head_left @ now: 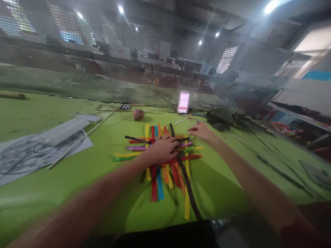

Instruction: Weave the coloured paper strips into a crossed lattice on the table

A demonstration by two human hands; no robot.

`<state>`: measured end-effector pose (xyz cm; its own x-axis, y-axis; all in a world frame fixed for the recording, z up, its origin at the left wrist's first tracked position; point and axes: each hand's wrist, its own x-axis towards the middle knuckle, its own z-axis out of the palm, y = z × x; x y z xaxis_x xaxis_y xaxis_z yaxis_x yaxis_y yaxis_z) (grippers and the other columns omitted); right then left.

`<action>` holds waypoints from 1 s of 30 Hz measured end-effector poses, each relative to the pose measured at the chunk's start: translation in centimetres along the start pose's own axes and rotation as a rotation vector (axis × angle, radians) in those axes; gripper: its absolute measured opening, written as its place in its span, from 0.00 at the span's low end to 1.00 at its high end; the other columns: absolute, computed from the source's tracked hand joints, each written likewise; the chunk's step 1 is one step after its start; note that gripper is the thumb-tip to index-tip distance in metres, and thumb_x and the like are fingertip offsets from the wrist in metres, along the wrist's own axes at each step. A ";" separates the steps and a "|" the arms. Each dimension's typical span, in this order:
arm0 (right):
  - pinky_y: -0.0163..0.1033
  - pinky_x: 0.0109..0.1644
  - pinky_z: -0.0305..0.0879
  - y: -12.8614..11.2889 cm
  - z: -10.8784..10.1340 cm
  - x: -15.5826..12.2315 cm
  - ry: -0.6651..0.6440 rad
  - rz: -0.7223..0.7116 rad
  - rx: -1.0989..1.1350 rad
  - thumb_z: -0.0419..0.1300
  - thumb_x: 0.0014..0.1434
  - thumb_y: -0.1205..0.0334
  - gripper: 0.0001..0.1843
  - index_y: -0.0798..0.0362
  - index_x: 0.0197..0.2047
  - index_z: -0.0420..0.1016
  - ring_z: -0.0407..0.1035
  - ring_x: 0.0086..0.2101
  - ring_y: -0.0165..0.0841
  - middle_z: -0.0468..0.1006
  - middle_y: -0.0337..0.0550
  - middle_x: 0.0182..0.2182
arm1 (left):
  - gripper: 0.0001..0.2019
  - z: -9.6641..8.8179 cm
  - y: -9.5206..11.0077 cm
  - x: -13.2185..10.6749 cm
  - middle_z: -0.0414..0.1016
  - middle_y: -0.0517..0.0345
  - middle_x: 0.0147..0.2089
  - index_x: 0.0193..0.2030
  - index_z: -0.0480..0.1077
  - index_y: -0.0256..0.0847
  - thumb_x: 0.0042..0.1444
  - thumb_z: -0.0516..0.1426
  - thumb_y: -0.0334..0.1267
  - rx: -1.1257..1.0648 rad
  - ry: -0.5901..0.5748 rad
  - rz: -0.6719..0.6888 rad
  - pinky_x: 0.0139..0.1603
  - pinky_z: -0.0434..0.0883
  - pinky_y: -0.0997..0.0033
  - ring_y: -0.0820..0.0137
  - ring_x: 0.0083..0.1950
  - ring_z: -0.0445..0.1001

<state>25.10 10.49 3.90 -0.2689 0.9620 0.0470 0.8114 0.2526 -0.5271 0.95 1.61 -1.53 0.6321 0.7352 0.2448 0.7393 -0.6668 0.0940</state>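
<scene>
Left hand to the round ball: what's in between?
In the head view, far ends of coloured strips, then a stretch of green tabletop, lie between the left hand and the ball.

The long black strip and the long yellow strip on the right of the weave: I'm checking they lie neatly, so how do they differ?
The long black strip is dark, while the long yellow strip is bright. The black one slants and curves toward the right, whereas the yellow one runs nearly straight toward the person. Where they cross, black lies over yellow. Both are narrow and reach nearer the person than the other strips.
</scene>
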 end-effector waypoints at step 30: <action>0.34 0.34 0.67 0.9 3.6 1.6 0.030 0.009 -0.009 0.66 0.60 0.69 0.06 0.55 0.32 0.84 0.77 0.31 0.34 0.85 0.46 0.29 | 0.21 -0.1 0.1 -0.2 0.71 0.48 0.70 0.65 0.71 0.46 0.72 0.53 0.50 -0.005 -0.002 -0.014 0.64 0.69 0.43 0.49 0.68 0.67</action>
<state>23.54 11.87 0.40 -0.2455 0.9670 0.0678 0.8182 0.2443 -0.5204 0.89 1.40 -1.48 0.6222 0.7446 0.2417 0.7469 -0.6571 0.1018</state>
